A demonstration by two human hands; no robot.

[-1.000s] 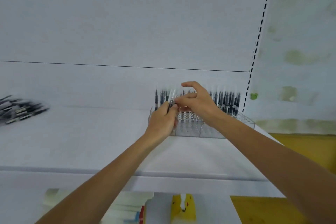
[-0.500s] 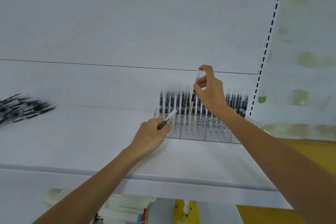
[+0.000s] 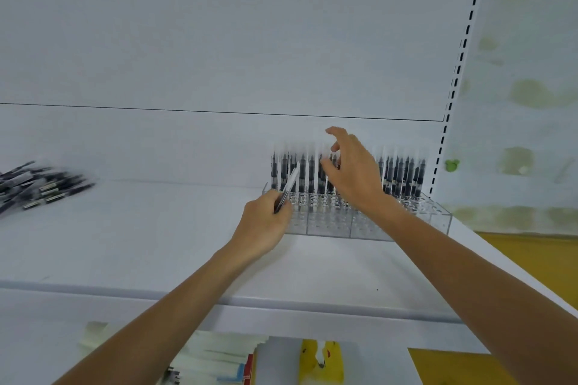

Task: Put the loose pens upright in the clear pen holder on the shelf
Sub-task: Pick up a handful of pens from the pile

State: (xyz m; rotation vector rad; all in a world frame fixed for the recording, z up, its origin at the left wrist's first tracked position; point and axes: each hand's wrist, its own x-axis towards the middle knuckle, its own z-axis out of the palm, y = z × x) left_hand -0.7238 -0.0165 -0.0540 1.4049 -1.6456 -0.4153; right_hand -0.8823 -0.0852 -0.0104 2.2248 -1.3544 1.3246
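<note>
Loose pens (image 3: 40, 186), slim with black barrels and pale labels, lie in a jumbled heap at the far left of a white shelf (image 3: 140, 244), well apart from both hands.

Head view: a clear plastic pen holder (image 3: 328, 225), a low rectangular rack with rows of round holes, sits at the right end of the same shelf, against the white back panel (image 3: 219, 40). A row of upright pens (image 3: 403, 175) with black barrels and clear caps stands along its rear holes; the front holes look unfilled.

The left hand (image 3: 264, 222) rests at the holder's front left corner, fingers curled around a single black-and-clear pen (image 3: 289, 186). That pen tilts up and to the right, its clear end overlapping the standing row.

The right hand (image 3: 356, 172) hovers over the middle of the holder, in front of the upright row, fingers spread and relaxed, thumb lifted away, holding nothing. The picture is too blurred to show whether its fingertips touch the pens.

A slotted white upright post (image 3: 453, 97) edges the panel on the right, beside a stained pale wall (image 3: 531, 72). Under the shelf, a yellow package (image 3: 320, 359) and stacked pale packets (image 3: 212, 359) are visible.
</note>
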